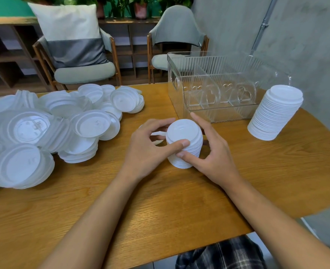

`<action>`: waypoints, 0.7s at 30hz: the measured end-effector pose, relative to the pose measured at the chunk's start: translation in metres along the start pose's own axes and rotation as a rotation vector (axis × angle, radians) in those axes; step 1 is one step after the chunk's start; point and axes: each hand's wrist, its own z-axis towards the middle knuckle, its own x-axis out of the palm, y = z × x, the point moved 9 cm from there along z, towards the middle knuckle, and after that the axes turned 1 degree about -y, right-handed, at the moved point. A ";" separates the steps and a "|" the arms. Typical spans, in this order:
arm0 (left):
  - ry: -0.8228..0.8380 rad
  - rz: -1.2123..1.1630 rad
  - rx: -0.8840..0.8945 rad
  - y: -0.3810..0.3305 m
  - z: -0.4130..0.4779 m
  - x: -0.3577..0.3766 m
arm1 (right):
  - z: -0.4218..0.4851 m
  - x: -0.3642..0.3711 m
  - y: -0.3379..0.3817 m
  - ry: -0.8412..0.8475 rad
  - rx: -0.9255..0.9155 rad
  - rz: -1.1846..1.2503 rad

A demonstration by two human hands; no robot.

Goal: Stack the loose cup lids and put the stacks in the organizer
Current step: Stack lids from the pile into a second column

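Head view has me wondering: why clamp both hands round that short stack of lids (183, 136) instead of just dropping more on top?

Reply: looks like squaring it up to me. The left hand (146, 146) has its thumb pressed on the near side and its fingers curled round the far left. The right hand (212, 156) has its thumb low on the near side and its fingers reaching round the back. So both are closed on the stack, which stands on the worktop (160, 200) right between them. Thin lids slide, so squeezing from both sides probably keeps them nested.

OP: and the rest?

Reply: the heap of loose lids (63, 123) sits well off to the left of the left hand, so plenty are unstacked. The clear organizer (176, 98) is just beyond the right hand's fingertips. You can see its dividers, and I can't see any lids in it. A tall stack (275, 113) stands further right of the right hand, beside the organizer, and I'd guess it's parked there ready to go in. There might be a single lid tucked behind the left fingers, but it's too hidden to say.
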 end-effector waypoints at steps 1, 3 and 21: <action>-0.007 0.018 0.011 -0.001 0.000 0.001 | 0.000 0.000 0.000 0.000 -0.004 0.000; -0.024 0.045 0.034 -0.003 -0.001 0.003 | 0.000 0.000 -0.001 -0.001 -0.014 -0.012; 0.039 0.089 0.026 0.009 -0.005 0.024 | -0.002 -0.006 -0.004 -0.095 -0.041 0.018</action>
